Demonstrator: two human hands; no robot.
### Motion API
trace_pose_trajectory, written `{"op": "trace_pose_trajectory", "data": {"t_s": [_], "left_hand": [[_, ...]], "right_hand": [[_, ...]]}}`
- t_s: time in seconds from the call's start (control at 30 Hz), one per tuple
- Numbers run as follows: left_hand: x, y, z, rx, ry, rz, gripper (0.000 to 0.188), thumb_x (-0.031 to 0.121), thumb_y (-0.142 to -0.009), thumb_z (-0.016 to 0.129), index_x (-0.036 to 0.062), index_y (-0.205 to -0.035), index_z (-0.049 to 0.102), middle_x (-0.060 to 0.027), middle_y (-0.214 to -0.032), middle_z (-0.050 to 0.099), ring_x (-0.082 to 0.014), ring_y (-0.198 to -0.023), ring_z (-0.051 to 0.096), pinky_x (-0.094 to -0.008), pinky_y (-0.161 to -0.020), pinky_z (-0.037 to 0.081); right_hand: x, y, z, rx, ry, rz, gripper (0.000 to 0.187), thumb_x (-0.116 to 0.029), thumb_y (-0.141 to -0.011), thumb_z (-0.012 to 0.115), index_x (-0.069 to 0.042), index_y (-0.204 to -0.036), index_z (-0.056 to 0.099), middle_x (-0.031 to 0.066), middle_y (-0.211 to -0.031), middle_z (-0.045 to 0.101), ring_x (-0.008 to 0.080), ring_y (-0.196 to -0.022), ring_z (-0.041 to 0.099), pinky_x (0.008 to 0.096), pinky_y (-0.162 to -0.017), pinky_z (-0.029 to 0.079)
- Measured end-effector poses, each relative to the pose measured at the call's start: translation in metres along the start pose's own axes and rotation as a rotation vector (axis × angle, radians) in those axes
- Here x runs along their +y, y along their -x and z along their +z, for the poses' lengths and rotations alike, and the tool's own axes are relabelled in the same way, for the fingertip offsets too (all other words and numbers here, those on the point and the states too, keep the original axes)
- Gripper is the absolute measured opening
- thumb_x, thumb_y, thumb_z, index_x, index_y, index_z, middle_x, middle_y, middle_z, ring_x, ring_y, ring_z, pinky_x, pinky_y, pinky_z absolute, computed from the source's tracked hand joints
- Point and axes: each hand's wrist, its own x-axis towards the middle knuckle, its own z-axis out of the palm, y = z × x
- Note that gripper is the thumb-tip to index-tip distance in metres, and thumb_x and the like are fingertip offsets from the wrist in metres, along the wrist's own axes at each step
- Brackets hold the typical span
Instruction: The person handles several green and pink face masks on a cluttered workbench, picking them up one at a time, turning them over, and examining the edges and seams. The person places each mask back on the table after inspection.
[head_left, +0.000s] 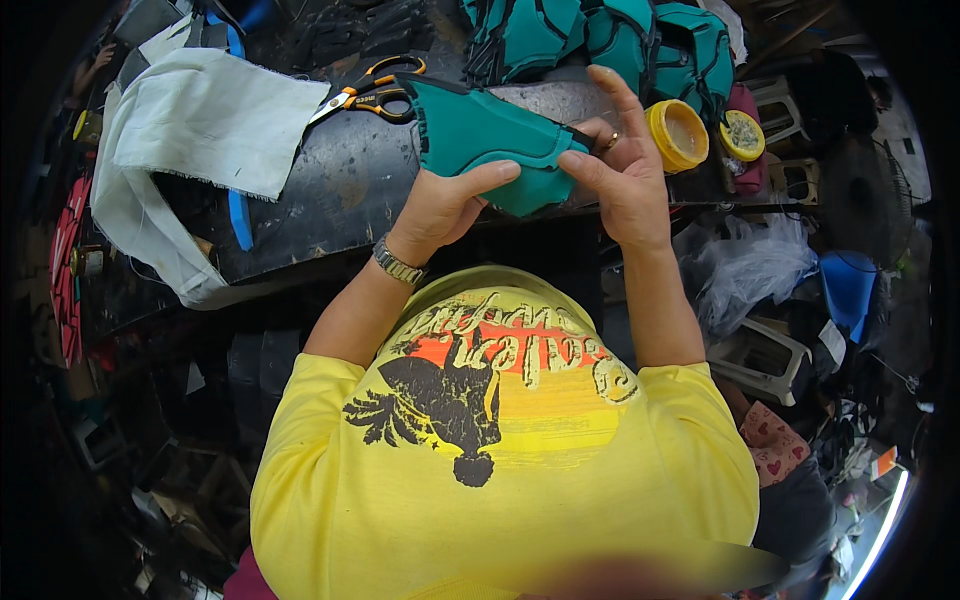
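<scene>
A teal shoe upper [490, 130] with black edging is held up over the near edge of the dark worktable [350, 180]. My left hand [445, 205] grips its lower left side, thumb on top and the other fingers hidden underneath. At the right end, my right hand [630, 175] pinches it, the thumb pressing on the teal face and one finger raised away. Orange-and-black scissors [365, 95] lie partly open just left of the upper. Close to my right hand stands an open yellow tub [677, 136] with pale contents.
More teal uppers [610, 45] are heaped at the back. White cloth [200, 130] covers the table's left part, over a blue strip [240, 220]. Another yellow container [742, 135] sits farther right. Beyond the table are clear plastic [750, 265], a blue bin [847, 290] and a pale stool [760, 360].
</scene>
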Motion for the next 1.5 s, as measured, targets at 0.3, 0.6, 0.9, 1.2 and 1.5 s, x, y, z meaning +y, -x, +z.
{"op": "trace_pose_trajectory", "data": {"t_s": [0.3,0.6,0.9,1.2,1.5], "left_hand": [[0.009,-0.002,-0.009,-0.003,0.004,-0.017,0.043,0.002,-0.088,0.069,0.0001,-0.128,0.055,-0.0111,-0.121,0.065,-0.0216,-0.113,0.064,-0.0354,-0.095,0.054],[0.032,0.011,-0.02,-0.032,-0.136,0.075,0.061,0.002,-0.086,0.066,-0.0012,-0.142,0.042,-0.0152,-0.132,0.056,-0.0243,-0.121,0.058,-0.0401,-0.103,0.049],[0.042,0.028,-0.034,0.034,-0.113,0.134,0.068,0.001,-0.086,0.069,0.0039,-0.146,0.035,-0.0146,-0.144,0.047,-0.0257,-0.127,0.054,-0.04,-0.102,0.051],[0.042,0.029,-0.033,0.022,-0.114,0.141,0.069,0.001,-0.086,0.069,0.0042,-0.146,0.034,-0.0148,-0.143,0.047,-0.0265,-0.128,0.053,-0.0421,-0.104,0.05],[0.043,0.028,-0.028,0.024,-0.094,0.13,0.063,0.004,-0.089,0.066,0.0034,-0.145,0.037,-0.0146,-0.143,0.048,-0.0258,-0.127,0.054,-0.0412,-0.103,0.05]], "right_hand": [[0.001,-0.004,-0.017,0.162,0.206,-0.188,0.067,0.001,-0.09,0.067,-0.009,-0.149,0.039,0.0051,-0.1,0.067,0.0113,-0.096,0.062,0.0253,-0.089,0.049],[0.011,0.004,-0.015,0.118,0.374,-0.16,0.06,-0.001,-0.091,0.068,-0.007,-0.146,0.044,0.0055,-0.1,0.068,0.0108,-0.097,0.062,0.0242,-0.089,0.048],[0.018,-0.02,0.009,-0.145,0.566,-0.299,0.023,-0.022,-0.092,0.068,-0.007,-0.109,0.073,0.0112,-0.126,0.059,0.0235,-0.122,0.051,0.0379,-0.107,0.035],[0.024,-0.022,0.027,-0.197,0.691,-0.353,0.031,-0.021,-0.086,0.072,-0.006,-0.114,0.075,0.0135,-0.14,0.055,0.0294,-0.139,0.039,0.0463,-0.115,0.028],[0.018,-0.017,0.031,-0.087,1.189,-0.725,0.031,-0.037,-0.082,0.077,-0.024,-0.11,0.078,0.0089,-0.141,0.055,0.0336,-0.136,0.041,0.0487,-0.114,0.027]]}}
